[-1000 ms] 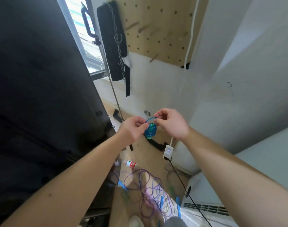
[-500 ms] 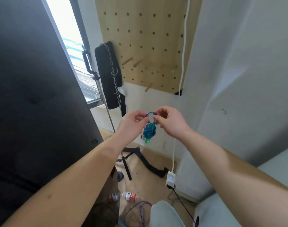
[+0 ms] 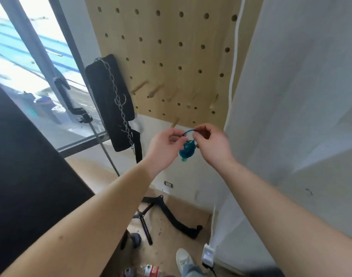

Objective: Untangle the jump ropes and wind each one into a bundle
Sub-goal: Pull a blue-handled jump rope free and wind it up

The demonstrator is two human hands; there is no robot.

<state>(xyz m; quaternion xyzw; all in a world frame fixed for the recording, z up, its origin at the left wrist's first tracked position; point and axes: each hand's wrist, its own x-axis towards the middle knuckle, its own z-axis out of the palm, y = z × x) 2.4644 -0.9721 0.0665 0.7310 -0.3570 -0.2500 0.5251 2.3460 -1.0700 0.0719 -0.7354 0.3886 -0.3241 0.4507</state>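
A blue jump rope wound into a small bundle [image 3: 187, 151] hangs in the air between my hands, a green handle tip showing at its bottom. A short blue loop arcs over the top of it. My left hand [image 3: 164, 144] pinches the loop's left end. My right hand [image 3: 210, 143] pinches its right end, fingers curled. Both hands are raised in front of the wooden pegboard [image 3: 171, 56], just below its lowest pegs.
A black padded belt with a steel chain [image 3: 111, 100] hangs left of the pegboard. A white cord [image 3: 234, 62] runs down the wall corner to a white plug block [image 3: 208, 254]. A black stand base [image 3: 171, 214], a plastic bottle [image 3: 151, 270] and a shoe [image 3: 184, 258] are on the floor.
The view has tilted upward, so the tangled purple ropes on the floor have left the frame. My hands rose with the blue bundle toward the pegboard, grip unchanged.
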